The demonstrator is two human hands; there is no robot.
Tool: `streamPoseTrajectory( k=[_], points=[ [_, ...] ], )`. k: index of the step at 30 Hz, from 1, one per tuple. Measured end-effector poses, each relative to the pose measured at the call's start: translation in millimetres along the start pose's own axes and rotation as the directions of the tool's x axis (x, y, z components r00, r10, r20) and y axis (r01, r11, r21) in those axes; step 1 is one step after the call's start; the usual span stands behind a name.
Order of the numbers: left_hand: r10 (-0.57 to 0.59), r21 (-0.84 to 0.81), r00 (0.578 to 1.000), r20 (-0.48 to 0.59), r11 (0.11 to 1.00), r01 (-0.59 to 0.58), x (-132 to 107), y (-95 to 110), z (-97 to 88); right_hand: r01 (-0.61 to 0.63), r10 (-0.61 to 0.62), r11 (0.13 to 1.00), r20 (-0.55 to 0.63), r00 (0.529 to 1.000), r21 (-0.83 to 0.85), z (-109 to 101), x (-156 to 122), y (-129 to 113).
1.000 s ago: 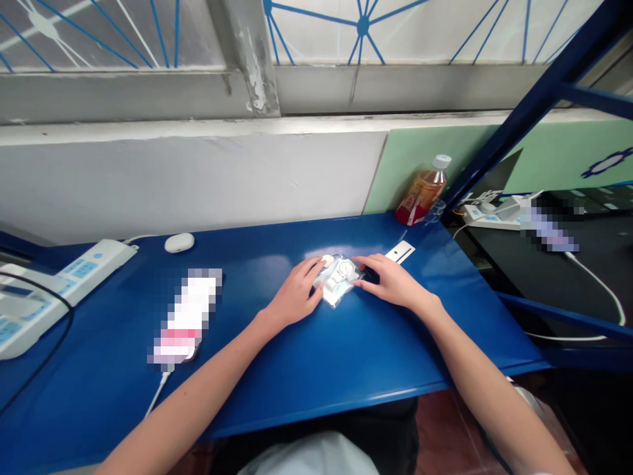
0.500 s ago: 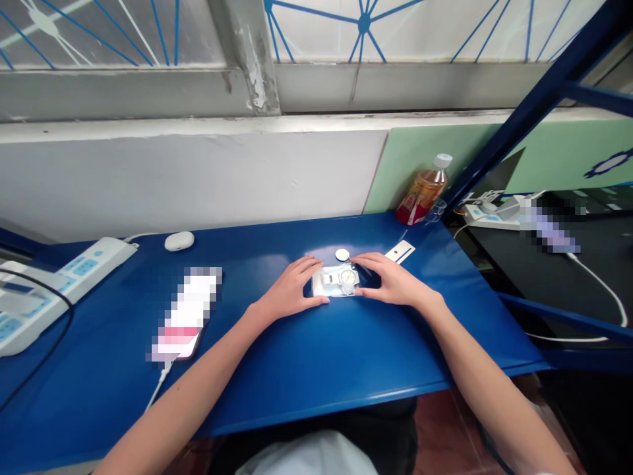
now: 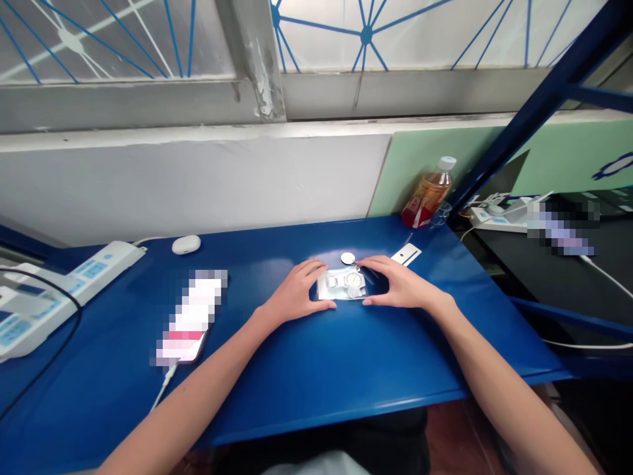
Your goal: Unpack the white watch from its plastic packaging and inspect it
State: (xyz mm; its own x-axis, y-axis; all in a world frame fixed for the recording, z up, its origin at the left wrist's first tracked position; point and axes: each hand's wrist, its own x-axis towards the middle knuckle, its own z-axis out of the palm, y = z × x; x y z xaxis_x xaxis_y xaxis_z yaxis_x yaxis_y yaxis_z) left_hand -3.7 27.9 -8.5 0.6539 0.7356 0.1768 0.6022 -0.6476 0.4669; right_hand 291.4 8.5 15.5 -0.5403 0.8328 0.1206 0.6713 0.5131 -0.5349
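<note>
A small clear plastic packet [image 3: 342,284] with a white watch inside lies flat on the blue table [image 3: 316,369]. My left hand [image 3: 299,291] rests at its left end, fingers curved against the packet's edge. My right hand [image 3: 395,284] holds its right end, thumb below and fingers above. A small white round disc [image 3: 347,258] lies on the table just behind the packet, untouched.
A white tag [image 3: 406,254] lies right of my hands. A drink bottle [image 3: 429,194] stands at the back right corner. A phone on a cable [image 3: 190,316], a white earbud case [image 3: 186,245] and a power strip [image 3: 59,290] lie to the left. A blue frame post rises at the right.
The packet was turned from a tilted position to lie flat and level between my hands. The round disc, earlier under my left fingers, now lies bare behind the packet.
</note>
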Motion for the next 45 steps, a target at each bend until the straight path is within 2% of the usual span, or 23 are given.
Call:
streamPoseTrajectory(
  k=[10, 17, 25, 34, 45],
  points=[
    [0.005, 0.083, 0.999, -0.044, 0.997, -0.001, 0, 4, 3.7, 0.033, -0.034, 0.999, -0.024, 0.999, -0.009, 3, 2, 0],
    [0.020, 0.124, 0.999, 0.045, 0.992, -0.025, -7, 9, -1.3, 0.060, -0.060, 0.998, -0.012, 0.998, 0.017, 7, 4, -3],
    [0.011, 0.117, 0.999, -0.047, 0.993, -0.005, -16, 6, 2.4, 0.064, -0.064, 0.998, -0.022, 0.998, 0.010, 13, 5, -3],
    [0.013, 0.160, 0.998, -0.061, 0.987, -0.003, -16, 12, 1.0, 0.087, -0.090, 0.993, -0.045, 0.995, -0.075, 18, 6, -3],
    [0.006, 0.157, 0.998, -0.070, 0.988, 0.005, -17, 9, 3.8, 0.080, -0.084, 0.994, -0.050, 0.995, -0.079, 18, 6, -5]
  ],
)
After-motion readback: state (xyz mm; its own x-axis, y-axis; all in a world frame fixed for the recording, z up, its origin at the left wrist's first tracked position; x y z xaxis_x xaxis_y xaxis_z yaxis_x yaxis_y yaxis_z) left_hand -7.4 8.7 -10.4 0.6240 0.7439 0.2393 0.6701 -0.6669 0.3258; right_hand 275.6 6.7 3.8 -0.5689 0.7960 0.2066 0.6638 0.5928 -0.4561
